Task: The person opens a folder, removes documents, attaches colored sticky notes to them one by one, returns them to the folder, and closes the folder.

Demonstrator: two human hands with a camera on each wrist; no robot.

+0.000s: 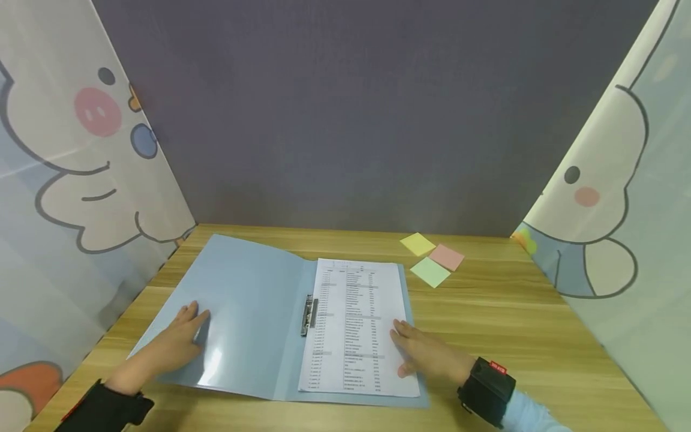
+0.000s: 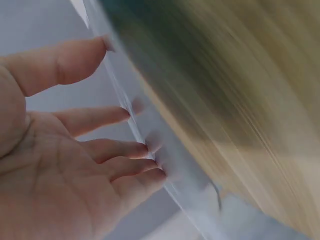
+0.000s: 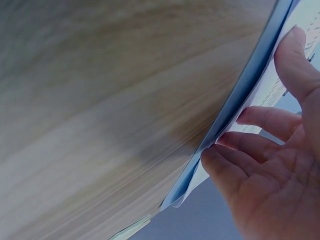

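Hand positions first: my left hand (image 1: 175, 341) lies flat, fingers spread and straight, on the inside of the open cover of the blue folder (image 1: 243, 312); the left wrist view shows the fingertips (image 2: 142, 149) touching the glossy plastic. My right hand (image 1: 426, 354) lies flat as well, fingers extended and slightly apart, pressing on the lower right part of the printed sheet (image 1: 353, 324). From the right wrist view, the fingertips (image 3: 212, 152) sit at the edge of the paper where it meets the folder's back cover. Neither hand grips or pinches anything.

The folder lies fully opened on the wooden table (image 1: 513, 324), left of centre, with its spine roughly in the middle between my hands. A metal clip (image 1: 309, 315) runs along the spine at the left margin of the sheet and appears to lie over that margin. The sheet carries columns of small print, too small to read, and covers most of the right-hand cover.

Beyond the folder, toward the far right, three sticky-note pads lie close together: a yellow pad (image 1: 417, 243), a pink pad (image 1: 447, 257) and a green pad (image 1: 430, 272). They are well apart from both hands.

A dark panel (image 1: 378, 120) backs the table; cartoon-printed screens (image 1: 81, 180) stand on either side.
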